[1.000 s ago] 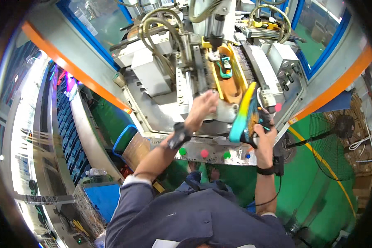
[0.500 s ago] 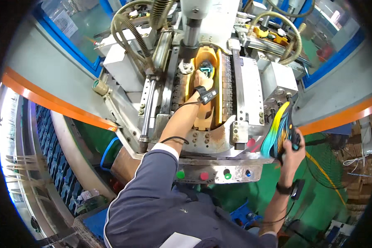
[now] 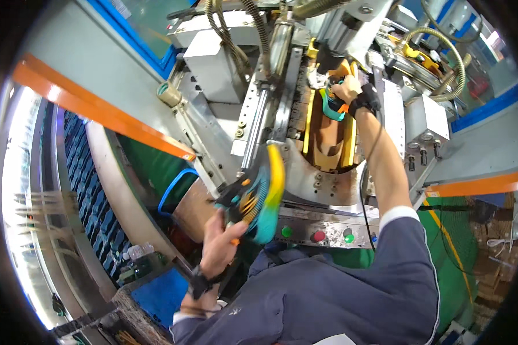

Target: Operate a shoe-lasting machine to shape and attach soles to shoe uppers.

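Note:
My left hand, low and left of the machine, is closed on a sports shoe with a yellow-to-teal side and dark and orange parts; motion blurs it. My right hand reaches into the long yellow-sided mould under the press. Its fingers grip a second shoe, dark with a teal rim, near the mould's far end. The hand covers much of that shoe. A wrist strap with a small black device is on each of my arms.
Above the mould hangs a thick metal press cylinder. Steel rails and a rod flank its left side. Coloured push buttons line the front panel. Orange-edged guards stand left and right. A thin black cable hangs by my right arm.
My left hand has left the mould and now holds a shoe low on the left. My right hand has moved from the lower right into the mould. The view has shifted left.

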{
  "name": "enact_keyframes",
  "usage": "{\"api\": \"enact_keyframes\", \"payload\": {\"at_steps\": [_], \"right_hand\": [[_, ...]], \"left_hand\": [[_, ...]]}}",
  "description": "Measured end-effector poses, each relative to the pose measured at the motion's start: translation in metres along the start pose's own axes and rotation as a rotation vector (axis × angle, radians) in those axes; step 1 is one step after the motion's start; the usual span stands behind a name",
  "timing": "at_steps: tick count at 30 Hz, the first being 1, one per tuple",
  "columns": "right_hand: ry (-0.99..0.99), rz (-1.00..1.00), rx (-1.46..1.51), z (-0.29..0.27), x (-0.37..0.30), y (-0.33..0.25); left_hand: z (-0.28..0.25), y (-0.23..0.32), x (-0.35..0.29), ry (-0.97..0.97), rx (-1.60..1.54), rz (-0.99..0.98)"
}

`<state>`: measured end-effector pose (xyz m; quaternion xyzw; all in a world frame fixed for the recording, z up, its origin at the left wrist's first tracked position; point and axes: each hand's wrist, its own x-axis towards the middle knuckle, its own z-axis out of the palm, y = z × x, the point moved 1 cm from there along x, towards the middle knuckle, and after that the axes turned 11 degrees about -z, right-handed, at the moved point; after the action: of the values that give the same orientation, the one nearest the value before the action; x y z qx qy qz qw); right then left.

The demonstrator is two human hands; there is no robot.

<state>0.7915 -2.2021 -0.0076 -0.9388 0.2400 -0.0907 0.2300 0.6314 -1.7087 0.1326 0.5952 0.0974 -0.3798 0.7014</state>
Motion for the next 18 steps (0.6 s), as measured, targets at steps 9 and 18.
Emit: {"api": "enact_keyframes", "payload": {"at_steps": [9, 18], "right_hand": [[0.244, -0.125, -0.223, 0.046, -0.049, -0.038], [-0.169, -0.948, 0.441, 0.081, -0.374, -0.15]], "left_hand": [[-0.049, -0.096, -0.117, 0.448, -0.463, 0.247], [-0.014, -0.175, -0.149, 0.517, -0.755, 0.133]]}}
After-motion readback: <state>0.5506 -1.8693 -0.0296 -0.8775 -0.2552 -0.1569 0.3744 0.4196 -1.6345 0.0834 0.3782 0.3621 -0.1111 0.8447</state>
